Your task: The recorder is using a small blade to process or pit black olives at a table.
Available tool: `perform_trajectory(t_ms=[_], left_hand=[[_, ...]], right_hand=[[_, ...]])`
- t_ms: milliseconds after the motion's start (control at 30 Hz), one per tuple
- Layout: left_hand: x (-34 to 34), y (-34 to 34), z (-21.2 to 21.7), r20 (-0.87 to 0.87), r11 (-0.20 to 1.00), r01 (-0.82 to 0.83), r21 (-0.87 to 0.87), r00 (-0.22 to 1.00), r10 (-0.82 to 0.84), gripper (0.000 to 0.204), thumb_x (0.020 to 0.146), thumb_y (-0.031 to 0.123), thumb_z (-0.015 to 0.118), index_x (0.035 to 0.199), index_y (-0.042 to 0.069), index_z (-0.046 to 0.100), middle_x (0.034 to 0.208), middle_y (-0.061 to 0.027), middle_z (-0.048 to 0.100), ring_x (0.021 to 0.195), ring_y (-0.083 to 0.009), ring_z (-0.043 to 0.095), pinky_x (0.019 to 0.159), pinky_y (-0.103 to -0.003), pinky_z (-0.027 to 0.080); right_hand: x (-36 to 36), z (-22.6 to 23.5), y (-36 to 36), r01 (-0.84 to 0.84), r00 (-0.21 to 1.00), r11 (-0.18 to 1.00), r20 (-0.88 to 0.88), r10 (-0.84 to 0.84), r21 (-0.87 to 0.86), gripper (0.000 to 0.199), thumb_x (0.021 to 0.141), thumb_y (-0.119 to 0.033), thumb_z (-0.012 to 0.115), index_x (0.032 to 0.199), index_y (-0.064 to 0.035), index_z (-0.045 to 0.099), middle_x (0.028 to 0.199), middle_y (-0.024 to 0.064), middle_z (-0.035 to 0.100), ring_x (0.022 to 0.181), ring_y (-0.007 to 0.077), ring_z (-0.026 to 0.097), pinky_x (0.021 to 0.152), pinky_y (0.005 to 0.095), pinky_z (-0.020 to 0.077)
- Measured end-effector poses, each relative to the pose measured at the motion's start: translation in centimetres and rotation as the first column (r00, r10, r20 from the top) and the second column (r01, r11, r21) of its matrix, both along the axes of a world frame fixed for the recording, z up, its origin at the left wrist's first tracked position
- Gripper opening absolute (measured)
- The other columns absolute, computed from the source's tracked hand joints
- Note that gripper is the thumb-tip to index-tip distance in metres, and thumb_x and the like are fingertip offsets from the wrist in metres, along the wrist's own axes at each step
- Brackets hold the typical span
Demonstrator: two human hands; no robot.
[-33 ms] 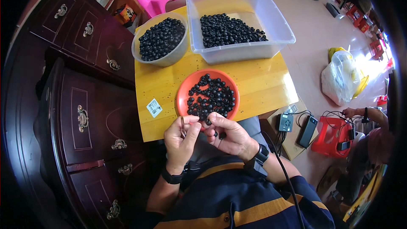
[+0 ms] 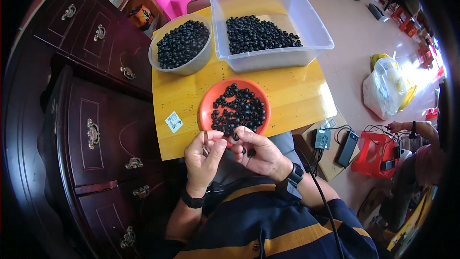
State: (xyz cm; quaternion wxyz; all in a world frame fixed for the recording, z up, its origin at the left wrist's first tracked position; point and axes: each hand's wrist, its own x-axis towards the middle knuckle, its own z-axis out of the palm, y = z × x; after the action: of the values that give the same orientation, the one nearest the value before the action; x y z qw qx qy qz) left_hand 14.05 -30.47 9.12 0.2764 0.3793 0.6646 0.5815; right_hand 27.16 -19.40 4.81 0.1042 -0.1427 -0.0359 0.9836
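Note:
Low over the near rim of an orange plate (image 2: 205,110), my two hands are close together. My right hand (image 2: 263,156) is closed, pinching a round black bead (image 2: 235,136) between thumb and fingertip. Two more black beads (image 2: 251,153) show against its curled fingers. Beside it, my left hand (image 2: 203,163) is closed too, thumb and index finger toward that bead. A thin brownish strip (image 2: 206,140) shows between its fingers; its kind is unclear. Many loose black beads (image 2: 247,108) lie in the plate, some showing a hole.
Behind the plate on the yellow table (image 2: 287,100) stand a round tub (image 2: 179,71) and a large clear bin (image 2: 273,62), both holding black beads. Dark drawers (image 2: 96,129) flank the left. A cable (image 2: 318,192) crosses my right arm. Another person's hand (image 2: 396,127) shows at right.

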Motion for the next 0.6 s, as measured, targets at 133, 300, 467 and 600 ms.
perform_trajectory(t_ms=[133, 300, 467, 600], left_hand=[[-0.8, -0.3, 0.3, -0.099, 0.999, 0.009, 0.042, 0.995, -0.005, 0.018, 0.094, 0.016, 0.067, 0.099, 0.000, 0.063, 0.075, -0.0013, 0.066, 0.060, -0.0086, 0.056, 0.058, -0.024, 0.045], [-1.8, -1.0, 0.4, -0.169, 0.969, 0.151, -0.194, 0.968, -0.185, 0.022, 0.095, 0.023, 0.065, 0.091, 0.002, 0.061, 0.067, -0.0077, 0.061, 0.056, -0.0153, 0.057, 0.055, -0.029, 0.045], [-1.8, -0.7, 0.7, -0.226, 0.975, 0.101, -0.200, 0.963, -0.146, 0.024, 0.096, 0.022, 0.064, 0.090, 0.000, 0.060, 0.069, -0.0023, 0.057, 0.062, -0.0071, 0.049, 0.057, -0.025, 0.042], [-1.8, -0.4, 0.2, -0.263, 0.984, 0.087, -0.158, 0.956, -0.127, 0.023, 0.092, 0.020, 0.070, 0.087, 0.001, 0.060, 0.070, -0.0063, 0.062, 0.061, -0.0105, 0.057, 0.056, -0.028, 0.045]], right_hand=[[-0.4, 0.4, -0.2, 0.037, 0.996, 0.999, 0.080, -0.035, -0.026, 0.016, 0.099, -0.021, 0.059, 0.113, -0.0130, 0.061, 0.097, -0.0019, 0.065, 0.075, 0.0068, 0.058, 0.069, 0.0240, 0.0512], [-0.8, -0.3, -0.2, 0.028, 0.999, 0.999, 0.030, -0.028, -0.017, 0.019, 0.100, -0.021, 0.057, 0.117, -0.0120, 0.061, 0.099, -0.0015, 0.065, 0.075, 0.0064, 0.058, 0.069, 0.0243, 0.0509], [-1.1, -0.4, -0.7, 0.024, 0.997, 0.999, 0.078, -0.021, -0.033, 0.015, 0.100, -0.020, 0.058, 0.112, -0.0113, 0.062, 0.096, -0.0004, 0.066, 0.073, 0.0066, 0.058, 0.067, 0.0243, 0.0513], [-1.4, -0.5, -1.1, 0.016, 0.990, 0.999, 0.141, -0.009, -0.048, 0.009, 0.099, -0.019, 0.060, 0.104, -0.0119, 0.062, 0.093, -0.0003, 0.067, 0.071, 0.0062, 0.059, 0.066, 0.0225, 0.0517]])
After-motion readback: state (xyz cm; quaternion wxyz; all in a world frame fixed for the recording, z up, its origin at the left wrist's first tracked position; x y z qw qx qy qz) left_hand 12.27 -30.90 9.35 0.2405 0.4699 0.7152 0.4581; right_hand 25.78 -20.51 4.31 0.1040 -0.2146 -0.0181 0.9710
